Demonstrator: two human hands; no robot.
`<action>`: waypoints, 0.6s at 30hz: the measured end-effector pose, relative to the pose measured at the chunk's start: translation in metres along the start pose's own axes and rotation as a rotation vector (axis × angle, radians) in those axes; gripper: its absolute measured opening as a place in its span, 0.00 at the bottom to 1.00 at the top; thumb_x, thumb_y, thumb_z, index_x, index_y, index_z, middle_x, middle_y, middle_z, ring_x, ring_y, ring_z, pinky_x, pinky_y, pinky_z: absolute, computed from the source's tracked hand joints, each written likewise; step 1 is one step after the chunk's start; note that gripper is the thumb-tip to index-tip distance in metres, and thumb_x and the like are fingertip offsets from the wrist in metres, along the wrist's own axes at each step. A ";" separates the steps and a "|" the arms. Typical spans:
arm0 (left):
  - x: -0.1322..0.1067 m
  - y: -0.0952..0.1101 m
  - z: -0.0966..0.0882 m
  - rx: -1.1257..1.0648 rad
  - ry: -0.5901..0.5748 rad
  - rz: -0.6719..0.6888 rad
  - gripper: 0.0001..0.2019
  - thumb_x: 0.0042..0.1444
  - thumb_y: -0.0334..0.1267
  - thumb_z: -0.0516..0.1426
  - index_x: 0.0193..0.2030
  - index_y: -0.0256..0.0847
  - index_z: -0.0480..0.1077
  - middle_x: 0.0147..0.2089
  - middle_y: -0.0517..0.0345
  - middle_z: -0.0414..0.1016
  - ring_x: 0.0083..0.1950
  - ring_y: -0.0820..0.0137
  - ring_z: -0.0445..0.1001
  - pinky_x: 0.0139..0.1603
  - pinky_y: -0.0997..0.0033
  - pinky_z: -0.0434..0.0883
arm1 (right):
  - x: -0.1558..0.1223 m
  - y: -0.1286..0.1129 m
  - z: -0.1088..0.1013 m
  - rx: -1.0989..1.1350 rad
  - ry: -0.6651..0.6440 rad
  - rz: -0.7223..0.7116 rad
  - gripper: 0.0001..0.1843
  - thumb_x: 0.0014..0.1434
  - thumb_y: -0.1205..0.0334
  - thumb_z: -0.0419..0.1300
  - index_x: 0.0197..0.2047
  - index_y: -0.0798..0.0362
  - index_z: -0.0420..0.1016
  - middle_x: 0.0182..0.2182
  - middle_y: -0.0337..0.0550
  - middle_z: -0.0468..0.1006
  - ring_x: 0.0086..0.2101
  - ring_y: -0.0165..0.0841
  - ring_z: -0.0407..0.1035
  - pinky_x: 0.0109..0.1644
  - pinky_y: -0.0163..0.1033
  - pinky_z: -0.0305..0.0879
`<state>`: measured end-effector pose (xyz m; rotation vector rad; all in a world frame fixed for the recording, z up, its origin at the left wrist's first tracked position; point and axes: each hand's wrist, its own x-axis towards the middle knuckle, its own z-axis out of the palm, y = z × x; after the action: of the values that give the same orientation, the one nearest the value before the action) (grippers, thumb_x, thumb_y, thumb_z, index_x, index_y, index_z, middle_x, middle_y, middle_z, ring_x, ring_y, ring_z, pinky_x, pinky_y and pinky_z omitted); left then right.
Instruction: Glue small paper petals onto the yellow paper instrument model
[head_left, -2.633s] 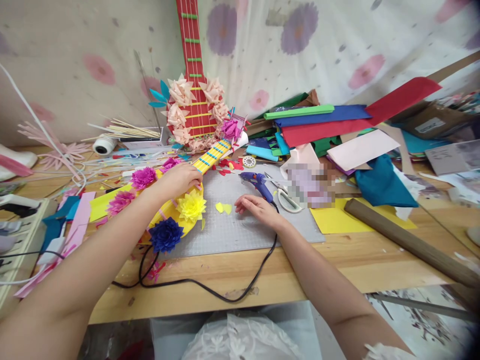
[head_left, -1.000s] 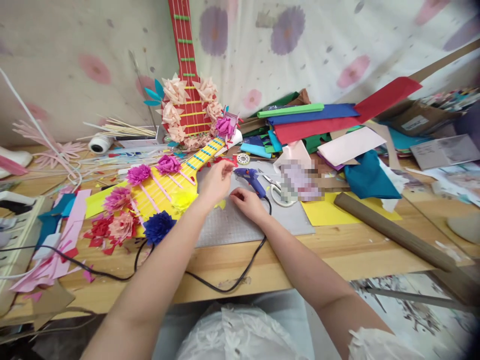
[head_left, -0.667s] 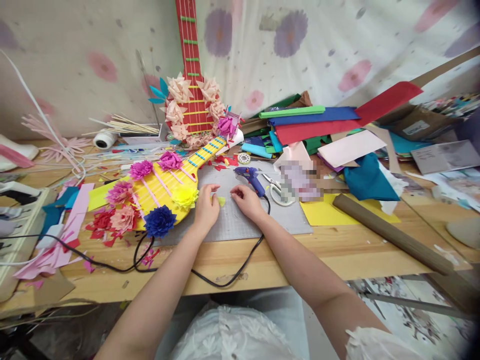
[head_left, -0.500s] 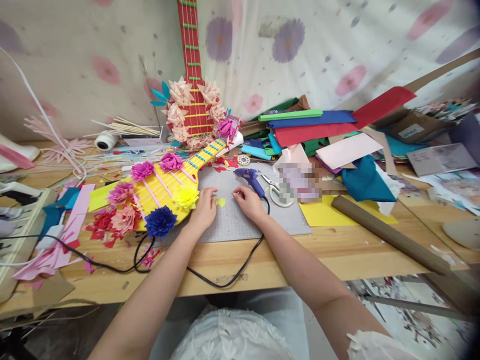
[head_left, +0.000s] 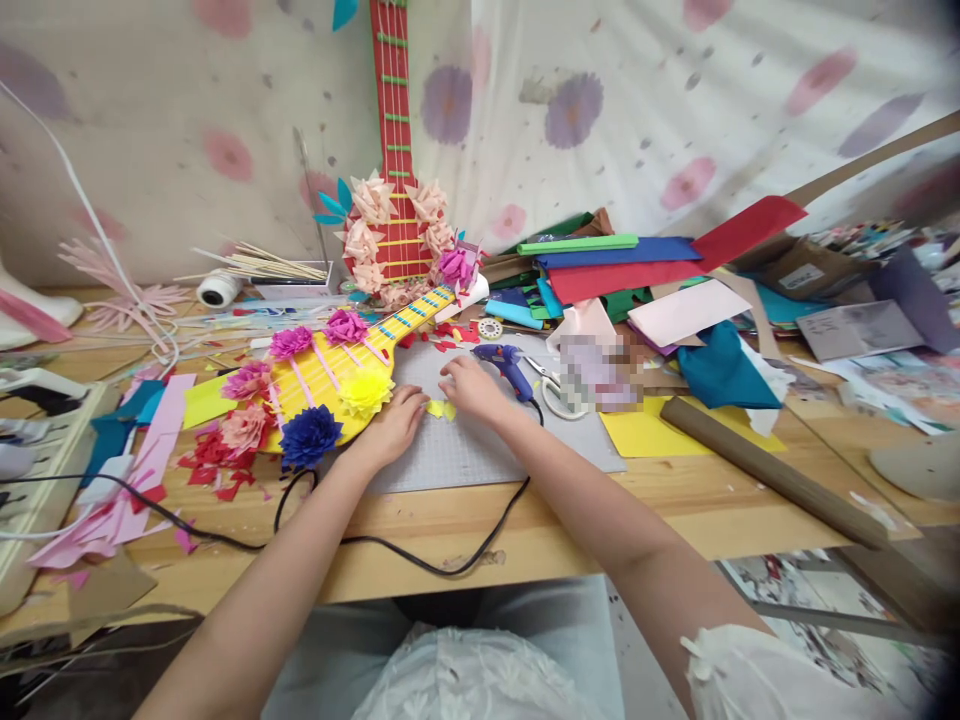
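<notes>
My left hand lies palm down with its fingers stretched out, at the lower edge of a yellow paper guitar. Just above its knuckles sits a yellow paper flower, with a dark blue one further left. Over the grey cutting mat my right hand reaches left, fingers apart and slightly bent, with nothing seen in them. Small yellow paper scraps lie between the two hands. A blue glue gun rests right behind my right hand, and scissors lie beside it.
A red paper guitar with peach flowers stands against the curtain. The black cord loops along the table's front. Coloured paper sheets are piled at the back right, and a brown roll lies at the right. Pink strips clutter the left.
My left hand has shifted left and flattened out. My right hand has moved left and forward, its fingers opening. More of the yellow scraps shows between them, and the view has shifted slightly.
</notes>
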<state>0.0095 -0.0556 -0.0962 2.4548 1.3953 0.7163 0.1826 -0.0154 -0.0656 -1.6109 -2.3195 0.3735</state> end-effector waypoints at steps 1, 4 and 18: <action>0.000 -0.002 -0.004 -0.007 0.002 -0.007 0.15 0.61 0.37 0.43 0.49 0.40 0.67 0.55 0.48 0.66 0.57 0.65 0.65 0.60 0.57 0.61 | 0.009 -0.001 0.001 -0.039 -0.007 0.000 0.17 0.59 0.63 0.52 0.50 0.59 0.70 0.51 0.52 0.68 0.50 0.39 0.63 0.54 0.40 0.58; -0.002 -0.007 -0.011 -0.042 0.011 -0.045 0.16 0.62 0.37 0.42 0.52 0.40 0.65 0.55 0.48 0.65 0.58 0.66 0.64 0.61 0.59 0.61 | 0.031 -0.003 0.005 -0.131 -0.033 0.017 0.20 0.60 0.65 0.49 0.54 0.60 0.66 0.55 0.55 0.65 0.52 0.41 0.60 0.54 0.42 0.57; 0.016 0.022 0.011 -0.224 0.123 -0.153 0.14 0.57 0.30 0.45 0.48 0.39 0.66 0.52 0.48 0.69 0.56 0.66 0.65 0.60 0.59 0.62 | 0.037 0.013 0.023 -0.163 0.053 -0.040 0.21 0.62 0.67 0.44 0.53 0.62 0.69 0.52 0.55 0.69 0.51 0.41 0.60 0.55 0.42 0.54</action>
<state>0.0378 -0.0532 -0.0916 2.1404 1.4403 0.9447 0.1726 0.0223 -0.0882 -1.6220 -2.3918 0.1343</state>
